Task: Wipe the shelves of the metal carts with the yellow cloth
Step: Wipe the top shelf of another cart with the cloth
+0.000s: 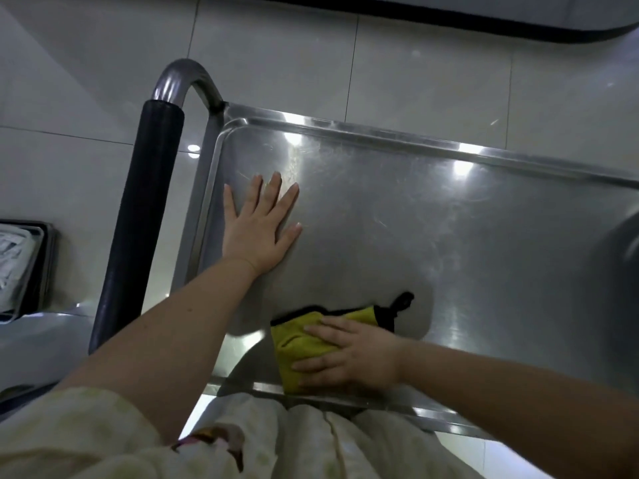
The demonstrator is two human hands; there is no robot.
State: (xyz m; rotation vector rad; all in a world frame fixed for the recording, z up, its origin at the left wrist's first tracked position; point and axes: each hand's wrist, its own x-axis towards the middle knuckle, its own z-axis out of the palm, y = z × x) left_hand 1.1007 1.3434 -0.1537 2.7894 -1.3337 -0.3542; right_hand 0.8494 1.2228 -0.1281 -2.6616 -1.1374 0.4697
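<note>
The yellow cloth [297, 344] lay folded into a pad at the near rim of the cart's top shelf [449, 236], one corner of it right on the raised lip in front of me. Its black-trimmed edge faced the far side, and a black hanging loop [403, 302] stuck out toward the middle of the steel. My right hand [349, 357] was flat on top of it, fingers [313, 366] fairly straight and a little spread. They pressed down rather than gripped, and pointed left along the near rim. The palm covered enough of the pad that I could not tell its long axis for sure. The part that showed ran out past my fingertips to the left.

So the cloth was already under the right hand, and nearly all the bare shelf lay away from me and off to the right of it. I judged the next stroke would have to push outward from the rim.

My left hand [257, 223] was well apart from the cloth, palm down with its fingers spread wide on the steel near the left end. It held nothing, and I took it to be steadying the cart. Just beyond it stood the push handle [138, 219] with its black grip.
</note>
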